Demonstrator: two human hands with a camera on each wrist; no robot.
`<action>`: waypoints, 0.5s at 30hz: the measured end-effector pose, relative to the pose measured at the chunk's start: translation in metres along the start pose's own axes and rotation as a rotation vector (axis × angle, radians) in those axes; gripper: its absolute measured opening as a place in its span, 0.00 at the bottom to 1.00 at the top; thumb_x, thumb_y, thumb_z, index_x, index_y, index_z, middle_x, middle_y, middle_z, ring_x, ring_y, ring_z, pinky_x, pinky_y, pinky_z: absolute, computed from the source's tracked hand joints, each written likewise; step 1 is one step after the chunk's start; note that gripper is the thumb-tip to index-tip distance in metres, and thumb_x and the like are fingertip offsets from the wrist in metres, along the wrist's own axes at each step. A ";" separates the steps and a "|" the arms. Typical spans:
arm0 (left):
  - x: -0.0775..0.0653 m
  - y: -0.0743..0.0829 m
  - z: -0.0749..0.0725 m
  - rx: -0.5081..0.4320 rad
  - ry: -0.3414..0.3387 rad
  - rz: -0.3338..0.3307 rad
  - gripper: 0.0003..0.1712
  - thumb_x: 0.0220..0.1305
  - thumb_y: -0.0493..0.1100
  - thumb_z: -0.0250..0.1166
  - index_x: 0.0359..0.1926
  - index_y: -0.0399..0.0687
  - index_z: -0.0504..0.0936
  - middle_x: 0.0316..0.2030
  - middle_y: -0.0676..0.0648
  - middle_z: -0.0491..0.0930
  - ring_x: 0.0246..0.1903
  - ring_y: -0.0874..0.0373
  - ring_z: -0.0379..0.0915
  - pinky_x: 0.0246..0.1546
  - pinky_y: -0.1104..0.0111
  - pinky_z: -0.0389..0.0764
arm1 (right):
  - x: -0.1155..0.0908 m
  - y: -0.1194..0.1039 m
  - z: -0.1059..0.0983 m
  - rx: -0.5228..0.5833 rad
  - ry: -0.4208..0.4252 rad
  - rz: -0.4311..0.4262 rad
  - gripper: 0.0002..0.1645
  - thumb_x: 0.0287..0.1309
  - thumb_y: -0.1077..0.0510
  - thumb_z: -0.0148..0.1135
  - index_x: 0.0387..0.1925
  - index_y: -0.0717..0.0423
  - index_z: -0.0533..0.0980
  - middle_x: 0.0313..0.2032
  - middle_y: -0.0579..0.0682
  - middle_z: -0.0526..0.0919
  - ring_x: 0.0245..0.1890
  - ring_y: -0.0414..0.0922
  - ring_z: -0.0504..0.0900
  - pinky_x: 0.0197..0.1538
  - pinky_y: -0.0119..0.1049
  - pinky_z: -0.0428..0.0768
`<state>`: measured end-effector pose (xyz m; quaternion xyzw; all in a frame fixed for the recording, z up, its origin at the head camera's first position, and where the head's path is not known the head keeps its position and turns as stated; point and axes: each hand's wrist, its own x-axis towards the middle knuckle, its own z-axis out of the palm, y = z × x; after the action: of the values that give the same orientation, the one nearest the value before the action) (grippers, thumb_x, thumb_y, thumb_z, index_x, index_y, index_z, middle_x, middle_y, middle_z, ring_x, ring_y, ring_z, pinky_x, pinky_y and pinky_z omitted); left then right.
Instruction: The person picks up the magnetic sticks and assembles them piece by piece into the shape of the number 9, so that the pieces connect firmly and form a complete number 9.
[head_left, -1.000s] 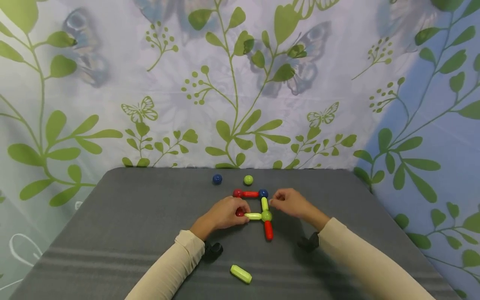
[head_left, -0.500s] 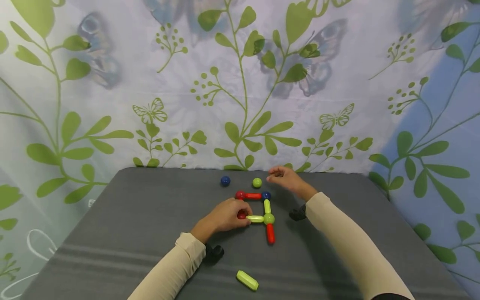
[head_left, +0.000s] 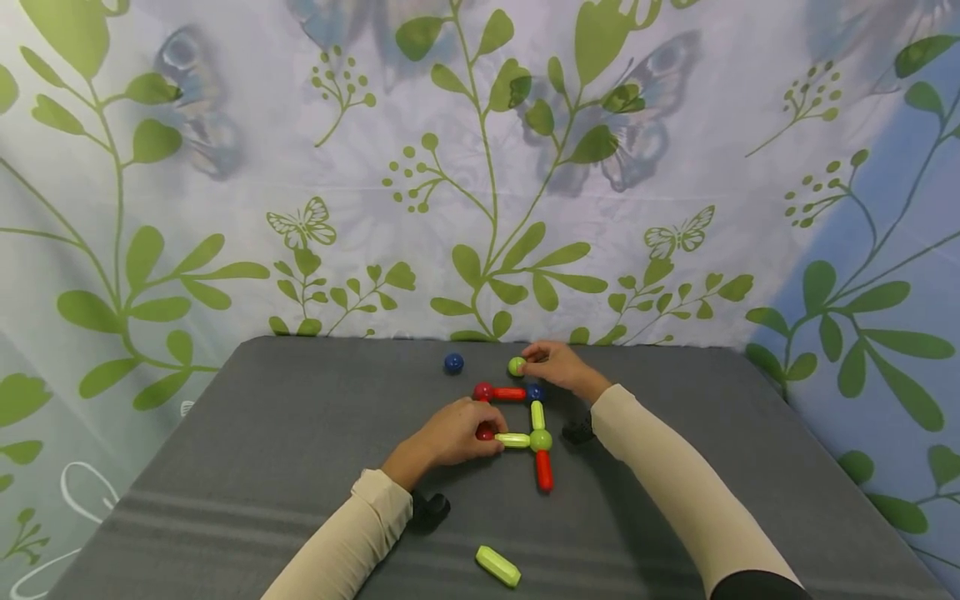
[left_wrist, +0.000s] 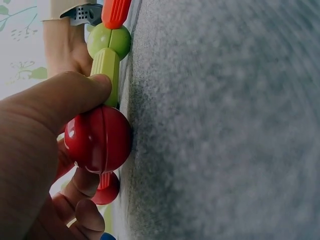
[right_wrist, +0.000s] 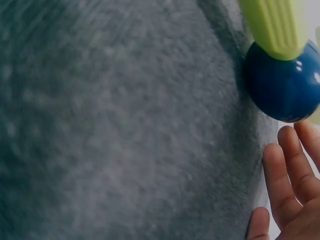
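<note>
On the grey table, a small frame of balls and rods lies partly under my left hand (head_left: 453,433). Its red ball (left_wrist: 99,139) is gripped there, with the thumb on the lime rod (left_wrist: 106,70) joined to it and fingers around the far side. That lime rod runs to a lime green ball (head_left: 541,440), which also bears a red rod (head_left: 544,471). At the far corners are another red ball (head_left: 483,392) and a blue ball (right_wrist: 284,82). My right hand (head_left: 558,367) has its fingertips at a loose green ball (head_left: 515,367); its visible fingers are fairly straight.
A loose blue ball (head_left: 453,363) lies near the table's back edge, left of the green one. A loose lime rod (head_left: 498,567) lies near the front. A leaf-patterned curtain (head_left: 360,275) hangs behind the grey table (head_left: 337,400).
My right hand has moved back from beside the frame's right side, then leftward to the loose green ball. The left hand keeps its grip, and the view has shifted slightly.
</note>
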<state>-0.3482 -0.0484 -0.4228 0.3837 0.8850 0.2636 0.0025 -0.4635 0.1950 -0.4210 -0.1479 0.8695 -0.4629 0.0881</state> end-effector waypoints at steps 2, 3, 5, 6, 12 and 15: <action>-0.001 0.001 -0.001 0.002 0.000 0.005 0.06 0.63 0.43 0.73 0.41 0.52 0.87 0.34 0.57 0.82 0.32 0.64 0.70 0.37 0.69 0.72 | 0.000 0.001 0.001 0.001 -0.001 0.000 0.20 0.61 0.56 0.71 0.52 0.60 0.81 0.44 0.53 0.83 0.44 0.49 0.79 0.49 0.43 0.77; -0.001 0.001 -0.001 0.004 0.001 0.007 0.06 0.63 0.43 0.73 0.41 0.52 0.87 0.34 0.57 0.82 0.32 0.64 0.70 0.37 0.69 0.72 | 0.000 0.002 0.002 0.002 -0.002 0.003 0.19 0.61 0.56 0.71 0.52 0.60 0.81 0.43 0.53 0.83 0.44 0.48 0.79 0.49 0.43 0.77; -0.001 0.001 -0.001 0.008 0.002 0.009 0.06 0.63 0.43 0.73 0.41 0.52 0.86 0.34 0.58 0.81 0.32 0.64 0.70 0.38 0.69 0.71 | 0.000 0.003 0.003 0.002 -0.001 0.001 0.20 0.61 0.57 0.71 0.52 0.61 0.81 0.44 0.54 0.83 0.44 0.48 0.80 0.50 0.43 0.77; -0.001 0.000 -0.001 0.012 0.003 0.009 0.06 0.63 0.44 0.73 0.41 0.52 0.86 0.34 0.59 0.81 0.32 0.64 0.69 0.38 0.69 0.71 | 0.000 0.003 0.003 0.001 -0.002 0.002 0.20 0.61 0.57 0.71 0.52 0.62 0.81 0.44 0.54 0.83 0.44 0.48 0.80 0.50 0.43 0.78; -0.001 -0.002 -0.001 0.019 0.002 0.003 0.06 0.63 0.45 0.73 0.41 0.54 0.86 0.34 0.61 0.81 0.32 0.65 0.70 0.39 0.69 0.71 | 0.001 0.004 0.007 -0.029 0.007 0.019 0.19 0.62 0.56 0.70 0.52 0.60 0.81 0.44 0.53 0.83 0.44 0.48 0.80 0.50 0.44 0.77; -0.001 -0.003 -0.001 0.017 0.001 -0.001 0.06 0.63 0.45 0.73 0.41 0.54 0.86 0.34 0.61 0.81 0.32 0.65 0.70 0.40 0.69 0.71 | 0.001 0.005 0.007 -0.040 0.026 0.023 0.18 0.62 0.56 0.70 0.51 0.60 0.81 0.43 0.53 0.83 0.44 0.49 0.80 0.49 0.43 0.77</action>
<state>-0.3497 -0.0516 -0.4240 0.3831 0.8874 0.2564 -0.0010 -0.4636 0.1923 -0.4289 -0.1334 0.8814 -0.4461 0.0789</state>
